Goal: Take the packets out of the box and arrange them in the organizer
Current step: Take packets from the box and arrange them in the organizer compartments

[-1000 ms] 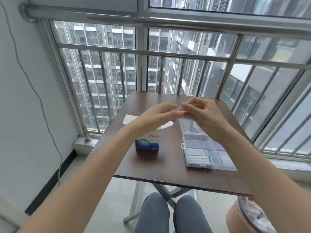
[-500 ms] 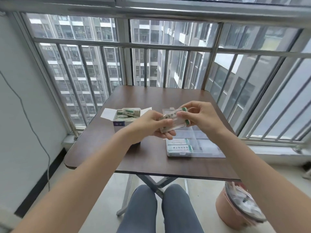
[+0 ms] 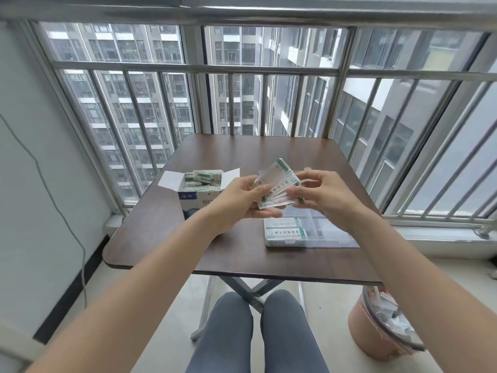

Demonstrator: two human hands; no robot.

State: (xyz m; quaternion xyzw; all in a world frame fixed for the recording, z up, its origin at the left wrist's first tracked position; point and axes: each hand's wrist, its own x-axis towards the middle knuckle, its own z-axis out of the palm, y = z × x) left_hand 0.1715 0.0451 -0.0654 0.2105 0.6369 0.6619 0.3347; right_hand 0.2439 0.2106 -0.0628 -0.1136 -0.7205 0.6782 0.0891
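My left hand (image 3: 239,200) and right hand (image 3: 320,193) pinch a fanned packet stack (image 3: 278,184); light, slippery, I'd judge, so grip the edges.

Dark table (image 3: 242,254), barred window (image 3: 242,76), white wall (image 3: 32,184)

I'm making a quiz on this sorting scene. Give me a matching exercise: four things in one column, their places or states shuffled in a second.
Things:
1. box
2. organizer
3. fanned packets
4. bin

Places or states:
A. on the floor, right of the table
B. held between left hand and right hand
C. flaps open, packets inside
D. clear, packets in its near-left compartment

Pairs: 1-C, 2-D, 3-B, 4-A
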